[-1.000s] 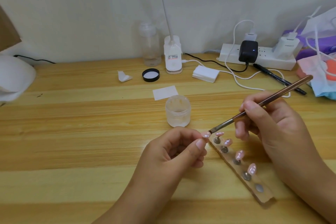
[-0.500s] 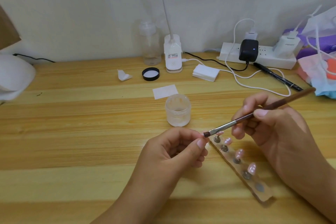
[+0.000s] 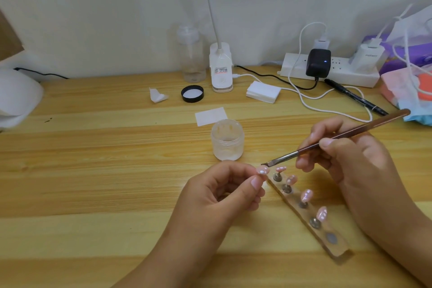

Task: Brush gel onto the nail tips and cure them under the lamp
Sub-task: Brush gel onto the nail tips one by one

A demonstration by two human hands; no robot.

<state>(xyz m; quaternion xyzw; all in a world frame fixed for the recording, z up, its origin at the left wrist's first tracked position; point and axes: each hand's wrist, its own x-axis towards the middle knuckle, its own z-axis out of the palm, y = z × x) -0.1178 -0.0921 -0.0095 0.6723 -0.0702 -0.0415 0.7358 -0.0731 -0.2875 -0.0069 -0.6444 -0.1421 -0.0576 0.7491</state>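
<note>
Right hand [image 3: 350, 159] pinches the brush [image 3: 304, 148], now angled flatter, bristles just above the nail tip [image 3: 262, 170] the left hand [image 3: 222, 192] pinches: gel application is ongoing.

Bare table [image 3: 93, 170] wood runs along the left half and front edge. A jar [image 3: 227, 139] and nail stand [image 3: 340, 249] block the middle; power strip [image 3: 339, 73] and cables [image 3: 304, 100] crowd the back-right corner.

Only two hands and arms are shown. The left hand [image 3: 224, 190] and the right hand [image 3: 348, 156] are bare. The left arm [image 3: 163, 259] and the right arm [image 3: 397, 224] are bare too, as far as can be seen. A short, rounded nail is seen on each thumb.
</note>
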